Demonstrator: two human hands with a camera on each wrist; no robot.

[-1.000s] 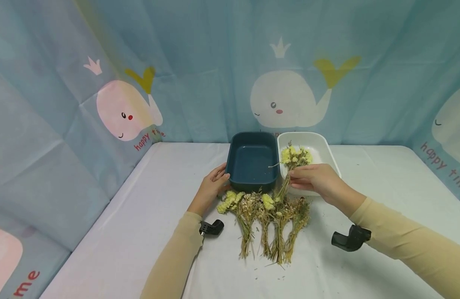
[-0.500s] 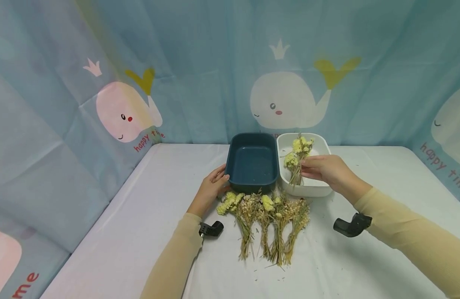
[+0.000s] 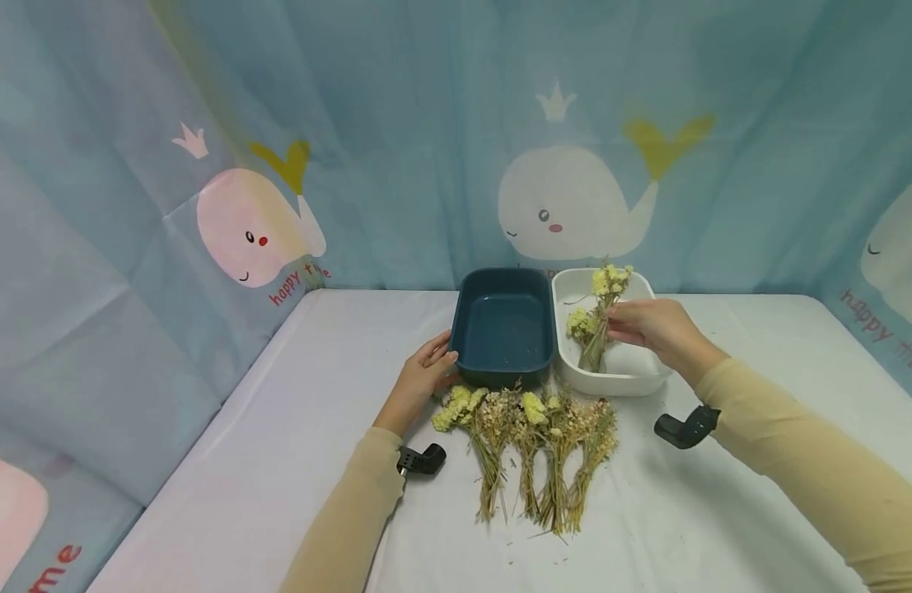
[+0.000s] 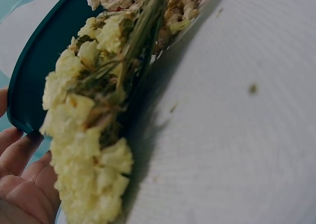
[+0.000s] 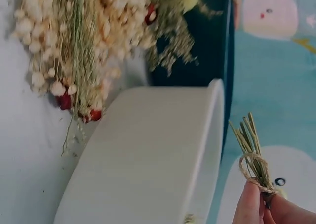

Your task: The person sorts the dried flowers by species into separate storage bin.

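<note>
My right hand [image 3: 652, 325] pinches a bunch of dried yellow flowers [image 3: 610, 282] over the white basin [image 3: 611, 385]. In the right wrist view its cut stems [image 5: 251, 140], bound with twine, stick out past my fingertips. Another yellow flower head [image 3: 580, 323] shows lower down, within the basin's outline. My left hand [image 3: 418, 383] rests its fingers against the left side and front corner of the dark teal basin [image 3: 504, 375]. In the left wrist view, yellow flowers [image 4: 89, 159] partly cover that basin and hide some of the hand.
Several dried flower bunches [image 3: 555, 469] lie in a row in front of the basins, stems toward me. Small plant crumbs are scattered on the white tablecloth [image 3: 685, 527]. A blue curtain [image 3: 396, 165] with whale prints rises behind the table.
My right hand has carried the flower bunch rightward and farther over the white basin, and its heads have moved toward the back rim. The left hand has stayed at the teal basin.
</note>
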